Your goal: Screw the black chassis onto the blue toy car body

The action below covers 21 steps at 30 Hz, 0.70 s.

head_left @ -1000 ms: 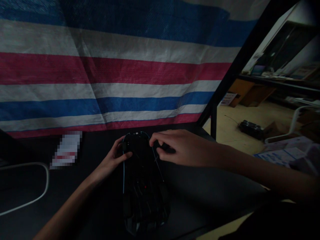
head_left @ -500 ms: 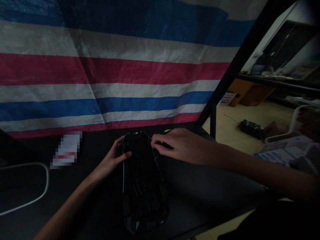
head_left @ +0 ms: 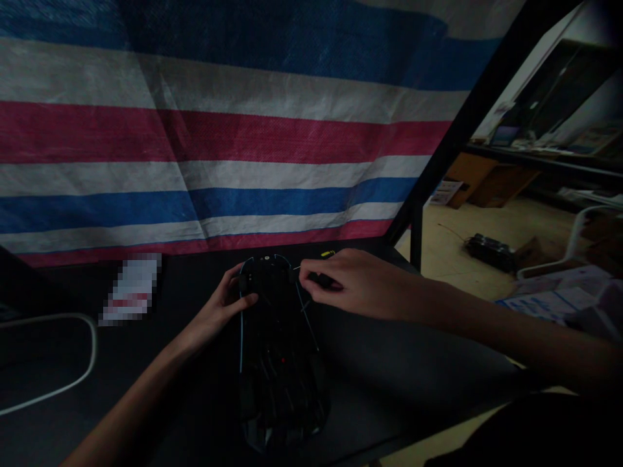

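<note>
A black toy car lies with its underside up on the dark table, a small red light or spot showing on it. My left hand grips its far left side, thumb over the underside and fingers around the edge. On the opposite side, my right hand is closed on a screwdriver with a dark handle. Its thin metal shaft points left to the car's far right wheel area; whether the tip touches is too dark to tell. Just behind that hand shows a small yellow object, partly hidden.
A blurred white packet lies left on the table. A white curved frame stands at the left edge. Behind hangs a striped tarp. To the right, a black post stands before a floor with boxes and a dark device.
My right hand has drawn slightly to the right with the screwdriver, and more of its shaft shows. My left hand and the car stay about where they were.
</note>
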Each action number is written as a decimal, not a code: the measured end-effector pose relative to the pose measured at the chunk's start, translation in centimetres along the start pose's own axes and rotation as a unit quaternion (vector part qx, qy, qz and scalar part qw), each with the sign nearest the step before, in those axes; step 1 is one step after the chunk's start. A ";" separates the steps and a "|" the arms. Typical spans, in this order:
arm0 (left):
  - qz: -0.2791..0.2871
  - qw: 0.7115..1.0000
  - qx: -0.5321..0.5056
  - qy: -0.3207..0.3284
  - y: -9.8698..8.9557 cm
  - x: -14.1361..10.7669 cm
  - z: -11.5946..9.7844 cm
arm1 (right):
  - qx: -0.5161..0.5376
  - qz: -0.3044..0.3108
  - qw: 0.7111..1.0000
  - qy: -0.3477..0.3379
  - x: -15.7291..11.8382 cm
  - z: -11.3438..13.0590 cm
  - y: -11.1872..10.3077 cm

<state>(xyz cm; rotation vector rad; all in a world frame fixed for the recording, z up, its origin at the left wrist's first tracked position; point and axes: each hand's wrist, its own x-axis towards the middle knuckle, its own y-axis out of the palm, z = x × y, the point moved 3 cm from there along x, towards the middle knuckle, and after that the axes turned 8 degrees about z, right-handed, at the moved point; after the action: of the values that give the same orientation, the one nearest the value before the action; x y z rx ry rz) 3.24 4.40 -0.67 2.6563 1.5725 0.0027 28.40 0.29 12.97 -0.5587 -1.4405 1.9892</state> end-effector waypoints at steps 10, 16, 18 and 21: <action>-0.016 1.000 -0.003 0.001 0.2 0.0 -0.2 | -0.010 0.006 1.000 -0.008 0.0 0.0 0.0; -0.008 1.000 0.003 0.004 0.4 -0.2 -0.6 | -0.010 -0.021 1.000 0.000 0.2 0.0 0.1; -0.007 1.000 0.008 -0.003 0.5 -0.3 -0.7 | -0.037 -0.017 0.999 0.008 0.4 -0.1 0.2; -0.007 1.000 0.006 -0.008 0.6 -0.3 -0.8 | -0.048 0.002 0.999 0.013 0.9 0.0 0.1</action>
<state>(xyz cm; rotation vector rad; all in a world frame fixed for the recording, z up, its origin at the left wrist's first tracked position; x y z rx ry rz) 3.63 3.87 0.13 2.6470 1.5928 -0.0285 27.74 0.90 12.92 -0.6271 -1.5267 1.9172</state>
